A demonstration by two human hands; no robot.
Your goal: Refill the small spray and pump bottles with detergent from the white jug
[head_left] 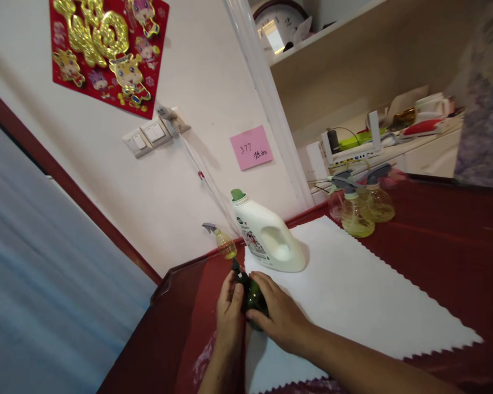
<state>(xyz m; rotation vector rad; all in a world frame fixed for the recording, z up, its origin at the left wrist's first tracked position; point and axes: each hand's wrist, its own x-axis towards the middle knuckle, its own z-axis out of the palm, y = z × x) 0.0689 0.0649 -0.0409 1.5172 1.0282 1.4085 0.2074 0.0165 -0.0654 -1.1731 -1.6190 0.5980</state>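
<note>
A dark green spray bottle (254, 298) with a dark head stands at the left edge of a white cloth (353, 290), between my two hands. My left hand (230, 303) is closed on its left side near the neck, thumb toward the front. From the right, my right hand (277, 312) wraps round the body, fingers over the top of it and thumb in front. Just behind sits a large white jug (271, 235) with a green spout and no cap on it. A yellowish spray bottle (225, 244) with a grey head is beside the jug, near the wall.
Several clear spray bottles (357, 216) with yellowish liquid and grey heads stand at the right rear of the dark red table (431, 235). A shelf (431, 145) behind holds a router and clutter. Blue curtain (53, 262) hangs at left; a pink note (251, 148) is on the wall.
</note>
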